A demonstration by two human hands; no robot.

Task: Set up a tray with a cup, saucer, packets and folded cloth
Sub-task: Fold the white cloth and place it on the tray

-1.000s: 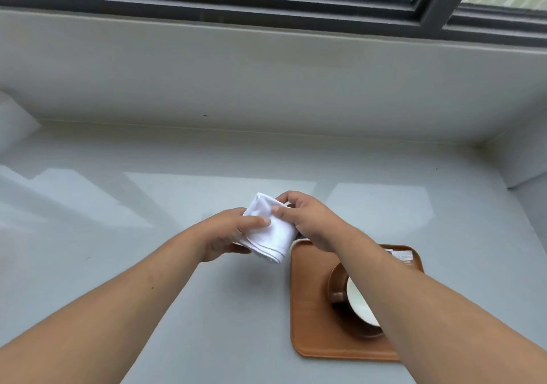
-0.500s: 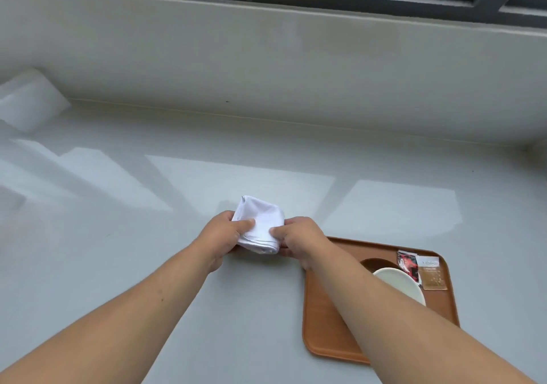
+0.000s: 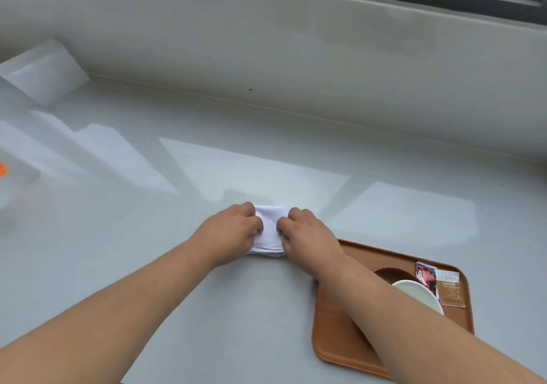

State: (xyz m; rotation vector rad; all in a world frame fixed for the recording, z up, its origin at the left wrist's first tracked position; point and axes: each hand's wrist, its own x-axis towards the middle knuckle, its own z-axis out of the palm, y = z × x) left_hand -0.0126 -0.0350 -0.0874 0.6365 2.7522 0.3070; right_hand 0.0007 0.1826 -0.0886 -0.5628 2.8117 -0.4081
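Already the tray [image 3: 334, 342] carries cup [image 3: 418, 295], saucer [image 3: 390, 274] and packets [image 3: 438, 283]; just left of it, our left hand [image 3: 228, 232] and right hand [image 3: 307, 235] pinch the folded cloth [image 3: 270, 230], which is not yet aboard.

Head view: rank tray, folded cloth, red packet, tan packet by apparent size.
1. Tray, largest by far, though the right arm covers part of it.
2. Cloth, partly hidden under both hands.
3. Tan packet.
4. Red packet, close to the tan one; its lower part sits behind the cup, so that order is unsure.
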